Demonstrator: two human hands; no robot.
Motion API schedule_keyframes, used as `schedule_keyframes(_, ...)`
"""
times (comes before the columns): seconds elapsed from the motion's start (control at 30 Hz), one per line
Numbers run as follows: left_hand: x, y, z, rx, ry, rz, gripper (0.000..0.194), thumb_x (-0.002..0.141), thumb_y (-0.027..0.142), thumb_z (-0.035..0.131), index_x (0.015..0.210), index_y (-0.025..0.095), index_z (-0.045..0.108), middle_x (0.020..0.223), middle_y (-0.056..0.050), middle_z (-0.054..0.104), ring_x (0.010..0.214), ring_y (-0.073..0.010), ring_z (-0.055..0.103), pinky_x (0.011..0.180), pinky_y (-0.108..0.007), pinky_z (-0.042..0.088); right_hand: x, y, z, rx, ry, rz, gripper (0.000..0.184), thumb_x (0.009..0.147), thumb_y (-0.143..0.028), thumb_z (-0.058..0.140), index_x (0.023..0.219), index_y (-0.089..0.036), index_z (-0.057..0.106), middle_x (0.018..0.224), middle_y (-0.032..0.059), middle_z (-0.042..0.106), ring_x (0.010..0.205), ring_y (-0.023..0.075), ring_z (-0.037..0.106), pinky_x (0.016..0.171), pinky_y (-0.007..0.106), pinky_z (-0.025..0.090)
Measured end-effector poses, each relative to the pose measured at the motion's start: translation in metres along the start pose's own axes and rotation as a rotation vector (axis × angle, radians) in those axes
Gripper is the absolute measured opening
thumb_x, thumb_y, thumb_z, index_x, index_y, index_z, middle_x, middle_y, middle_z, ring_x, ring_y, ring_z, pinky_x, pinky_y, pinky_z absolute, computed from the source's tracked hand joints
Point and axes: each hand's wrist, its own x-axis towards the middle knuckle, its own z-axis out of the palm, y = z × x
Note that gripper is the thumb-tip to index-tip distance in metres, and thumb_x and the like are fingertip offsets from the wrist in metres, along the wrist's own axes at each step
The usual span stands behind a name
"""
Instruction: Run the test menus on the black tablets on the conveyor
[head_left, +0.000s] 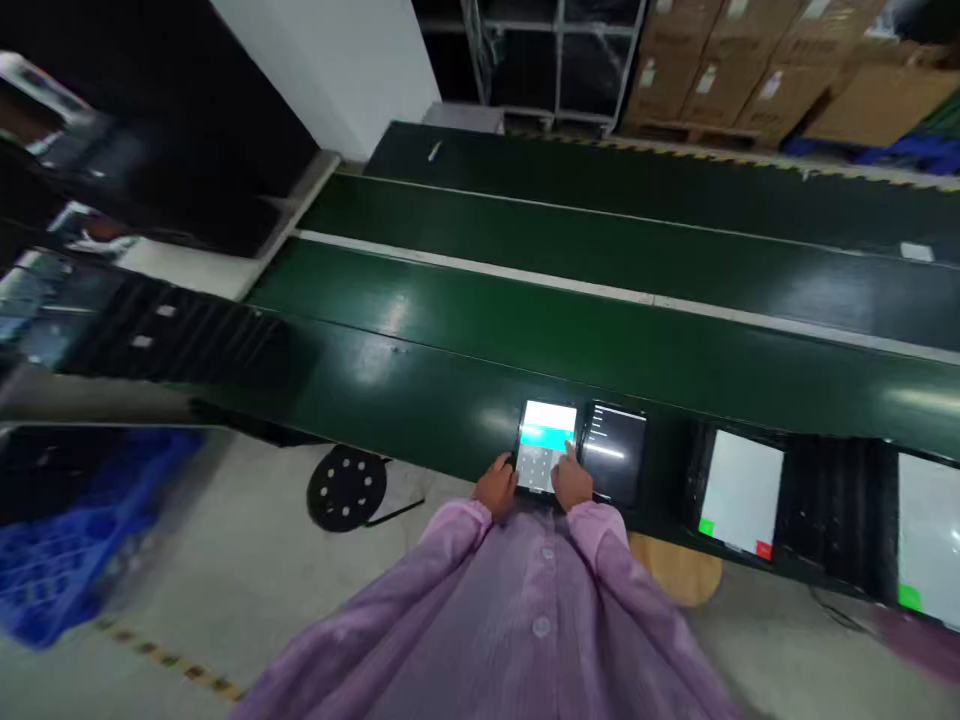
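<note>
A tablet (537, 462) with a lit keypad screen, white and turquoise at its top, lies at the near edge of the green bench. My left hand (496, 486) is closed at the tablet's left edge, its thumb by the frame. My right hand (572, 481) reaches over the lower right of the screen, index finger stretched out onto the turquoise band; its other fingers look curled and partly hidden. Just right of it lies a second tablet (616, 462), its dark screen showing small lines of white text.
Further right are a white-screened tablet (742, 490) with green and red corners, a black ribbed tray (832, 500) and another white-screened tablet (930, 530). A round black stool (346, 488) and blue crate (67, 530) stand left; cartons (739, 75) are stacked behind the conveyor (480, 305).
</note>
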Motion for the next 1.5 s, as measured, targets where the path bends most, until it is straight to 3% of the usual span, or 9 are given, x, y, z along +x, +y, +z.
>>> schedule_keyframes(0.27,0.005,-0.008,0.006,-0.01,-0.006,-0.062,0.03,0.105,0.031,0.043,0.094,0.016,0.067,0.145,-0.019,0.058,0.124,-0.0252,0.065,0.115,-0.037,0.045,-0.003,0.001,0.001,0.073,0.029,-0.066,0.021,0.104,-0.024,0.048,0.107,-0.016,0.067,0.16,0.015,0.048,0.099,0.0184,0.073,0.083,0.028,0.055)
schedule_keyframes(0.43,0.017,-0.014,0.002,-0.028,0.022,-0.092,0.03,0.106,0.032,0.041,0.089,0.019,0.063,0.13,-0.015,0.066,0.117,-0.0234,0.066,0.108,-0.037,0.048,-0.019,0.033,-0.005,0.113,0.115,0.062,0.023,0.105,-0.024,0.043,0.101,-0.018,0.065,0.165,0.0111,0.041,0.101,0.0186,0.072,0.082,0.029,0.054)
schedule_keyframes(0.57,0.03,-0.017,-0.005,-0.034,0.043,-0.119,0.028,0.105,0.029,0.04,0.089,0.02,0.062,0.107,-0.012,0.07,0.105,-0.0228,0.068,0.099,-0.036,0.05,-0.012,0.058,-0.014,0.135,0.172,0.157,0.025,0.105,-0.025,0.042,0.102,-0.018,0.065,0.165,0.0117,0.041,0.091,0.0179,0.073,0.078,0.03,0.054)
schedule_keyframes(0.7,0.041,-0.015,-0.015,-0.045,0.057,-0.107,0.021,0.103,0.028,0.044,0.107,0.019,0.063,0.111,-0.011,0.071,0.106,-0.0211,0.068,0.097,-0.033,0.051,0.015,0.065,-0.022,0.171,0.229,0.17,0.023,0.103,-0.026,0.045,0.105,-0.018,0.067,0.161,0.0117,0.046,0.094,0.02,0.072,0.08,0.031,0.054)
schedule_keyframes(0.83,0.052,-0.007,-0.027,-0.042,0.067,-0.073,0.043,0.103,0.027,0.045,0.146,0.019,0.048,0.139,-0.013,0.064,0.121,-0.021,0.066,0.104,-0.033,0.051,0.034,0.066,-0.022,0.214,0.265,0.138,0.018,0.098,-0.023,0.051,0.098,-0.019,0.069,0.155,0.0109,0.053,0.088,0.0181,0.071,0.079,0.03,0.054)
schedule_keyframes(0.97,0.063,0.004,-0.037,0.005,0.048,-0.06,0.056,0.104,0.029,0.043,0.159,0.022,0.037,0.147,-0.015,0.057,0.125,-0.0259,0.064,0.106,-0.038,0.05,0.025,0.08,-0.01,0.265,0.343,0.136,0.019,0.099,-0.026,0.049,0.093,-0.02,0.067,0.153,0.0108,0.054,0.089,0.0189,0.071,0.081,0.031,0.056)
schedule_keyframes(1.17,0.075,0.022,-0.046,0.127,0.003,-0.081,0.058,0.105,0.033,0.04,0.162,0.028,0.036,0.145,-0.014,0.057,0.115,-0.0276,0.068,0.094,-0.037,0.054,-0.012,0.127,0.02,0.355,0.538,0.204,0.025,0.097,-0.029,0.045,0.088,-0.017,0.065,0.148,0.0212,0.055,0.131,0.0292,0.058,0.112,0.042,0.046)
schedule_keyframes(1.33,0.075,0.032,-0.049,0.243,-0.007,-0.052,0.057,0.106,0.041,0.036,0.163,0.033,0.034,0.139,-0.015,0.058,0.111,-0.0304,0.068,0.093,-0.041,0.053,-0.031,0.153,0.043,0.43,0.636,0.249,0.029,0.093,-0.036,0.045,0.082,-0.017,0.064,0.139,0.0265,0.058,0.128,0.0347,0.056,0.112,0.053,0.044)
schedule_keyframes(1.5,0.067,0.034,-0.047,0.275,-0.003,-0.01,0.057,0.107,0.043,0.037,0.163,0.037,0.035,0.141,-0.015,0.056,0.12,-0.0324,0.062,0.101,-0.046,0.048,-0.039,0.159,0.056,0.486,0.656,0.281,0.034,0.094,-0.042,0.046,0.08,-0.017,0.065,0.136,0.0256,0.061,0.127,0.0347,0.057,0.112,0.052,0.043)
